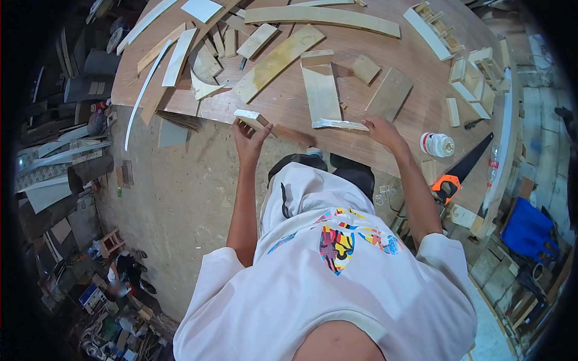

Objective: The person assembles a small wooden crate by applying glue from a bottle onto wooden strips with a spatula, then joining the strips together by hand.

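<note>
My left hand point(248, 141) is closed around a small wooden block point(260, 121), held up just off the table's front edge. White glue coats the block's upper face. My right hand point(383, 133) pinches the end of a thin stick point(356, 125), which reaches left along the near end of a flat wooden board point(322, 96). White glue shows along that near end. A short wooden piece point(317, 58) sits across the board's far end. To the right of my right hand stands an uncapped white glue bottle point(437, 145).
Loose planks, including a long curved one point(322, 19), cover the back and left of the table point(211, 111). A handsaw point(460, 168) with an orange handle lies at the right. Small box-like wooden assemblies point(472, 81) stand at the right edge, near a plastic bottle point(494, 162).
</note>
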The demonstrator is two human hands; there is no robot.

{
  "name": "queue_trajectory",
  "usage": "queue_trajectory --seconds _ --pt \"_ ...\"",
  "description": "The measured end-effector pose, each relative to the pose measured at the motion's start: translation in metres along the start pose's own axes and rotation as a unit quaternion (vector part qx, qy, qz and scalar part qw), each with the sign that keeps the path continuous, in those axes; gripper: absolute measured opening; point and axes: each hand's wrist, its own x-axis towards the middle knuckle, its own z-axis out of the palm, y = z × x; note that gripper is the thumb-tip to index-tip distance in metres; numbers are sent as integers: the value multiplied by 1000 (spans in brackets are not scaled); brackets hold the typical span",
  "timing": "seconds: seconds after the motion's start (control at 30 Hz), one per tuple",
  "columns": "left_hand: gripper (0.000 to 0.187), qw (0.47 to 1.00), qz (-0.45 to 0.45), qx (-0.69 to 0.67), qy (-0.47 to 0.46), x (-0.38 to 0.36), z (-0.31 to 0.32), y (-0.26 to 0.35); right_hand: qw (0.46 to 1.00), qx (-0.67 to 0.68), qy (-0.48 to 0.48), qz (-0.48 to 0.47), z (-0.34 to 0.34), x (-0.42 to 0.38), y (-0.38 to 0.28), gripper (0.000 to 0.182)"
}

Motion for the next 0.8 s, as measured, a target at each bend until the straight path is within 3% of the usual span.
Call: queue_trajectory --seconds 0.1,0.17,0.23,0.37,0.43,0.8 --pt "90 1000 -1 1 3 -1 -3 -3 1000 -7 -6 20 0 2 12 29" --pt "79 1000 5 25 8 -1 -5 -5 1000 -2 -7 26 -3 2 25 30" --pt "79 1000 -2 22 8 -2 -6 -3 997 74 3 -29 -6 1 35 29" --pt "80 1000 -10 25 7 -1 -5 -2 991 132 -3 -14 -15 -11 30 24" --pt "83 1000 -11 13 2 1 -1 -2 972 197 65 -112 -8 -14 26 20" --pt "88 1000 -10 15 -16 9 4 5 991 97 75 -45 4 -6 20 20"
